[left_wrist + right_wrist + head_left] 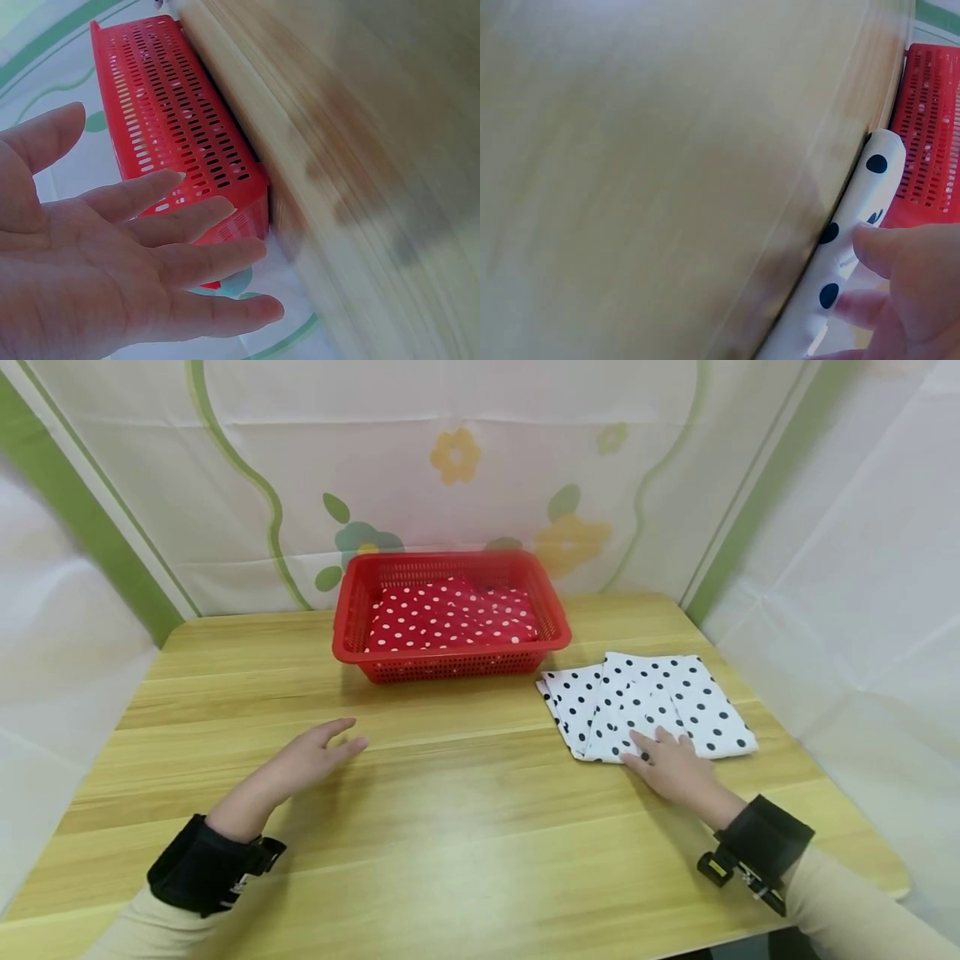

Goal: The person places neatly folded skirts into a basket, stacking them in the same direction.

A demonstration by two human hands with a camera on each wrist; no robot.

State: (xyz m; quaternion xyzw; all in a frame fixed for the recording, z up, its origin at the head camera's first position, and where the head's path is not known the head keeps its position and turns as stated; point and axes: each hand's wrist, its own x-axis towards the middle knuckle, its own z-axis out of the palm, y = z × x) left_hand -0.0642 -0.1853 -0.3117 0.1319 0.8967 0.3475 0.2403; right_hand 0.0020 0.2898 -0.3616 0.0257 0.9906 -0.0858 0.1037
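Note:
A folded white cloth with black dots [660, 702] lies flat on the right part of the table. My right hand [675, 768] rests on its near edge, fingers spread and relaxed; the right wrist view shows the thumb [877, 247] at the cloth's rounded fold [855, 225]. Over the table on the left, my left hand [311, 760] holds nothing, its fingers extended and apart in the left wrist view. A red plastic basket [450, 665] stands at the back middle, with red cloth with white dots [450, 614] inside it.
The wooden table [420, 827] meets a printed fabric wall [495, 485] at the back. More white fabric [862, 610] hangs close on the right side. Black wrist straps with cameras [761, 843] sit on both forearms.

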